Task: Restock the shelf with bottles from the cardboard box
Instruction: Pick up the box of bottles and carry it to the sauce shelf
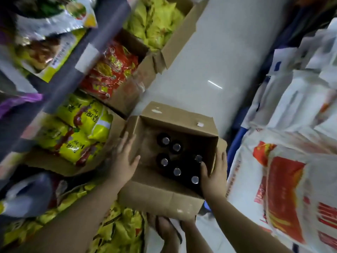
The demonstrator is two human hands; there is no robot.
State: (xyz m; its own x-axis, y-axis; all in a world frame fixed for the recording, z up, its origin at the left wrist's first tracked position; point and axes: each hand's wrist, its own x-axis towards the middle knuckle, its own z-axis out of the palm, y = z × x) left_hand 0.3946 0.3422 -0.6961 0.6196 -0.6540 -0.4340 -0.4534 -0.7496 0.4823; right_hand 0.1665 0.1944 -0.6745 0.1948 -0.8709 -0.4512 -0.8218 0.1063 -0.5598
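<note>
An open cardboard box (160,195) stands on the floor below me, flaps folded out. Inside it stand several dark bottles (176,171) with silver caps, upright and close together. My left hand (125,160) lies flat against the box's left wall and flap, fingers spread. My right hand (214,175) grips the box's right wall, thumb inside near a bottle cap, fingers outside. The shelf (76,57) rises at the left, blurred. My feet show under the box's near flap.
Open cartons of yellow noodle packs (80,128), red noodle packs (111,70) and yellow bags (155,21) line the floor at the left. White and red sacks (284,189) pile at the right. A grey tiled aisle (209,61) runs ahead between them.
</note>
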